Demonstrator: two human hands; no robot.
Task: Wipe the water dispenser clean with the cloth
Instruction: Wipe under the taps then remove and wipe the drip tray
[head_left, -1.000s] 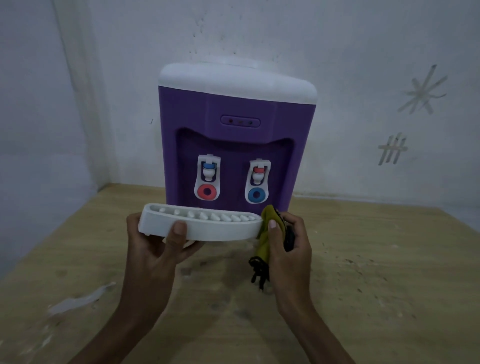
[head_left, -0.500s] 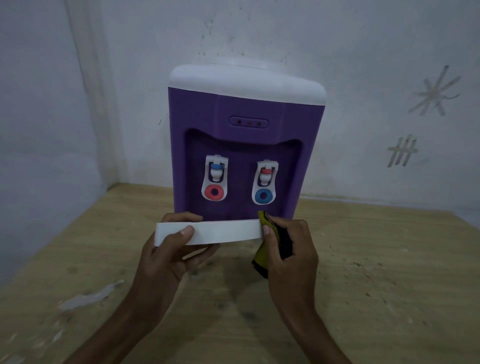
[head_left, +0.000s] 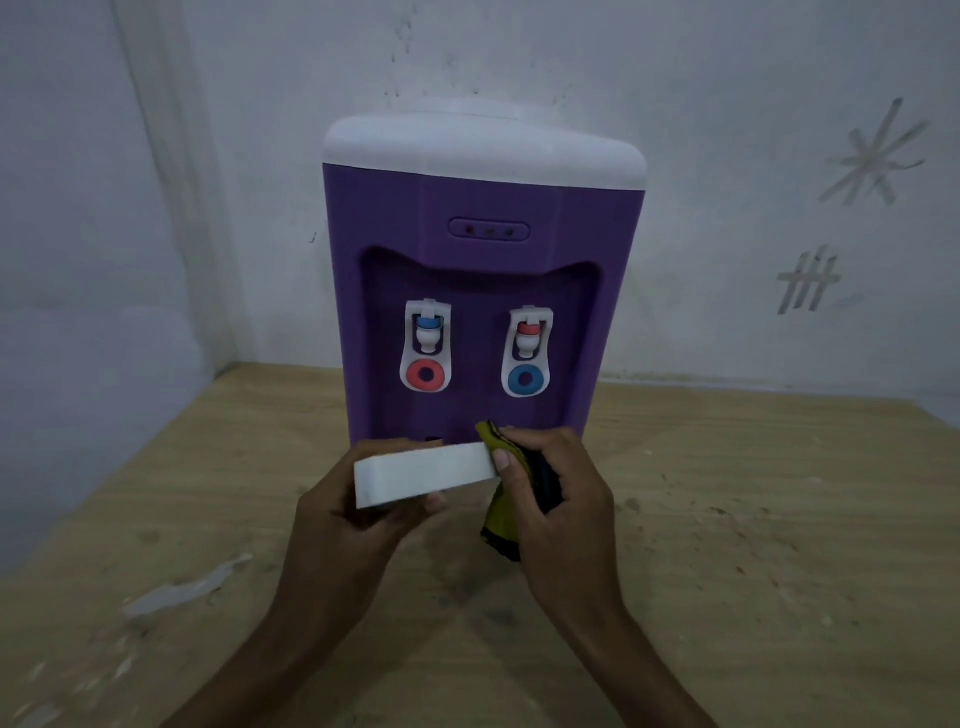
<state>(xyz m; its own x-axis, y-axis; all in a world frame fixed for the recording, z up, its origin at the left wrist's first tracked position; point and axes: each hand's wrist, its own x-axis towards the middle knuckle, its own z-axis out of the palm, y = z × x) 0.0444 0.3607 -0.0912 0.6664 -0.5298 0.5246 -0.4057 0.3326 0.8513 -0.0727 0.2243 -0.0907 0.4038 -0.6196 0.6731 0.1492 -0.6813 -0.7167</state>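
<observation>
Left hand (head_left: 358, 512): grips the white drip tray (head_left: 423, 475) by its left end, from beneath.
Right hand (head_left: 558, 491): clutches the bunched yellow-and-black cloth (head_left: 506, 512), thumb against the tray's right end.
Tray axis: runs left to right between the hands, just in front of the dispenser's base.
Water dispenser (head_left: 483, 280): upright on the wooden table (head_left: 753, 545), directly beyond both hands.
Nearer hand: the right, cloth level with the recess under the taps (head_left: 475, 353).

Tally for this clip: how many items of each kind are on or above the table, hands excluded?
Purple water dispenser with white top: 1
White plastic drip tray: 1
Yellow-and-black cloth: 1
Dispenser taps: 2, left and right
Total: 5
</observation>
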